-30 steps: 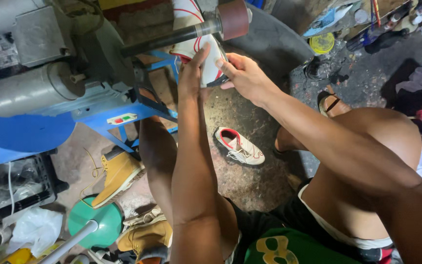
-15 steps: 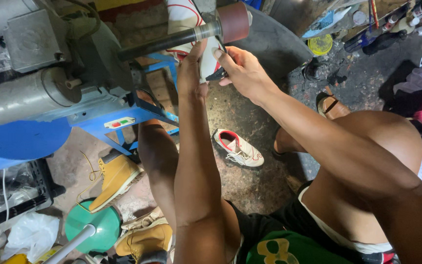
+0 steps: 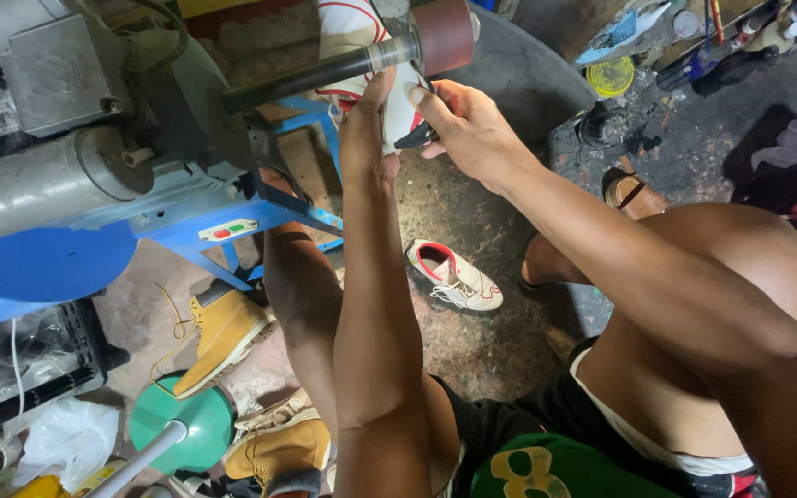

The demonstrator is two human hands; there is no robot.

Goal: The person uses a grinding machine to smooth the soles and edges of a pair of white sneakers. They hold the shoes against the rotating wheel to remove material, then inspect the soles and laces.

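I hold a white shoe with red trim (image 3: 348,37) up against the underside of a dark red sanding drum (image 3: 445,32) on a long black shaft (image 3: 311,74). My left hand (image 3: 368,129) grips the shoe from below and from the left. On the shoe's right side, my right hand (image 3: 463,129) clamps it, thumb up near the drum. Most of the shoe is hidden behind the shaft and my fingers.
A grey motor on a blue machine frame (image 3: 76,184) fills the left. On the floor lie a second white and red shoe (image 3: 454,277), tan boots (image 3: 223,332), a green round base (image 3: 182,429) and a plastic bag (image 3: 66,438). Bottles and clutter sit at top right.
Both hands have shifted the shoe slightly under the drum; the view has moved a little closer to the machine.
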